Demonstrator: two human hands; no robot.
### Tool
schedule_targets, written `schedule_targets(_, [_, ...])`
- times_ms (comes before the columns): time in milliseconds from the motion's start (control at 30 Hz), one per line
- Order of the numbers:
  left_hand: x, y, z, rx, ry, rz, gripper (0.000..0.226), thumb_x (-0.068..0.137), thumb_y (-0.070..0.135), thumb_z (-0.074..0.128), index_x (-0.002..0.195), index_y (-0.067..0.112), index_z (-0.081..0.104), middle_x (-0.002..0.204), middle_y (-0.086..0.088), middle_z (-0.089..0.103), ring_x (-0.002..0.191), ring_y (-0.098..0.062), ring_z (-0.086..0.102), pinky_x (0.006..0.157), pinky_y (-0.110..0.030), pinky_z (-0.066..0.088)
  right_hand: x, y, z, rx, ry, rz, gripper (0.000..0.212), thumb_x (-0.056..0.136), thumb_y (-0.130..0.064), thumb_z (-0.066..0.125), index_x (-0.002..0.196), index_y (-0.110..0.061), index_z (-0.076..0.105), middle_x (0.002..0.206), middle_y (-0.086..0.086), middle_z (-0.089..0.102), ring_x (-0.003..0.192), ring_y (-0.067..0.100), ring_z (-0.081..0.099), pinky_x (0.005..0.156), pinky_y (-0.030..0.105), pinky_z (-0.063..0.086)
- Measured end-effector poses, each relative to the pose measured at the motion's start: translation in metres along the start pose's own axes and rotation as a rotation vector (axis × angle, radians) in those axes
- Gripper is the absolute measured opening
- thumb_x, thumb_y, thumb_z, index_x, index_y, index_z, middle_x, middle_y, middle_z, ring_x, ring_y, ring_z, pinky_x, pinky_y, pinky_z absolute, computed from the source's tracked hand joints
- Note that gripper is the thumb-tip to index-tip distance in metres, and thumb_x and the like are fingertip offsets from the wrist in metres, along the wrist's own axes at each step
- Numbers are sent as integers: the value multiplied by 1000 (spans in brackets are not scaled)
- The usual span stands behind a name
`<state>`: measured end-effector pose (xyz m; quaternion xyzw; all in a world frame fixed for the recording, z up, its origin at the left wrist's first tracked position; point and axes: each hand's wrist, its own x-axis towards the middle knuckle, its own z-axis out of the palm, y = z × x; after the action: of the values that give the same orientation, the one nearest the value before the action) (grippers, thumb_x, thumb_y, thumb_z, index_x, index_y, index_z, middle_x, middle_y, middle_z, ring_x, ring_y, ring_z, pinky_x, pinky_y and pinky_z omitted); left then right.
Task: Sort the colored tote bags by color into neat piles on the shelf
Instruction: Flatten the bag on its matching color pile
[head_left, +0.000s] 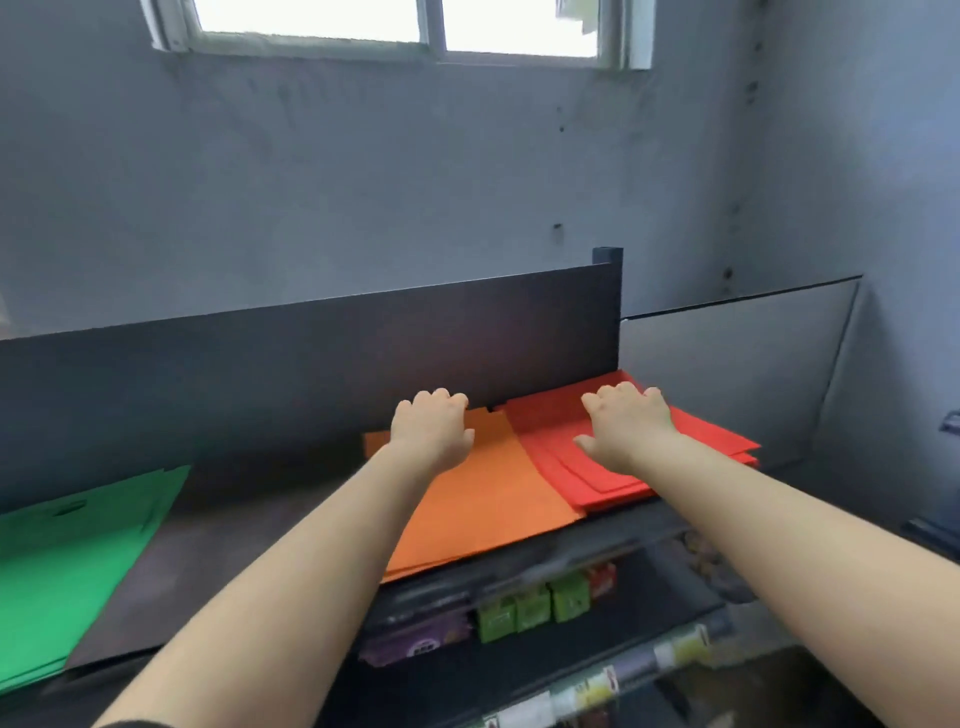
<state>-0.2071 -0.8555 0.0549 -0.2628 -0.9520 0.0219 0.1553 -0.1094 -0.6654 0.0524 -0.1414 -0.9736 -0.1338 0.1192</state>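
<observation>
- Dark and flat, the shelf (249, 525) is the biggest thing, with a tall back board (311, 353) behind it and a wide bare patch in the middle, good room for sliding bags about.
- Green bags (67, 566) lie in a pile at the far left, well apart from the others, and hang a bit past the front edge.
- Orange bags (483, 493) sit in the middle, touching the red pile, and their front edge pokes out over the shelf edge.
- Red bags (582, 462) lie at the right end, fanned out and not yet neat.
- Bags look thin, light and floppy, so I think pressing flat and pushing the edges works best.
- Left hand (432, 426) rests on the orange pile, fingers bent down at the back.
- Right hand (626, 423) presses on the red pile, fingers bent at the knuckles.
- Small boxes (535, 605) sit on the shelf below.
</observation>
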Motion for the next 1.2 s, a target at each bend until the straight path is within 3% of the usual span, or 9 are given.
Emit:
schedule_targets(200, [53, 126, -16, 11, 47, 138, 44, 96, 41, 43, 132, 17, 45, 131, -4, 49, 123, -26, 43, 95, -38, 35, -25, 147, 8, -136, -62, 191, 50, 97, -49, 37, 135, -17, 40, 137, 5, 45, 130, 24, 38, 99, 40, 33])
schedule_targets(567, [115, 382, -20, -109, 74, 387, 34, 93, 28, 44, 124, 16, 47, 129, -4, 48, 124, -24, 41, 95, -35, 32, -111, 381, 31, -293, -142, 512, 49, 98, -50, 35, 132, -17, 42, 134, 6, 48, 126, 25, 41, 97, 40, 35])
schedule_targets(900, [136, 583, -14, -227, 101, 728, 36, 96, 34, 43, 127, 16, 47, 132, -5, 48, 126, -25, 41, 98, -36, 33, -181, 508, 76, -244, -238, 811, 45, 98, -48, 37, 128, -16, 46, 127, 4, 51, 120, 24, 45, 95, 36, 36])
schedule_targets(1200, [204, 721, 11, -270, 59, 988, 45, 97, 36, 43, 137, 16, 41, 137, -5, 46, 126, -26, 43, 102, -37, 34, -179, 599, 129, -180, -315, 1022, 43, 99, -45, 35, 128, -15, 47, 126, 5, 51, 117, 24, 46, 94, 36, 37])
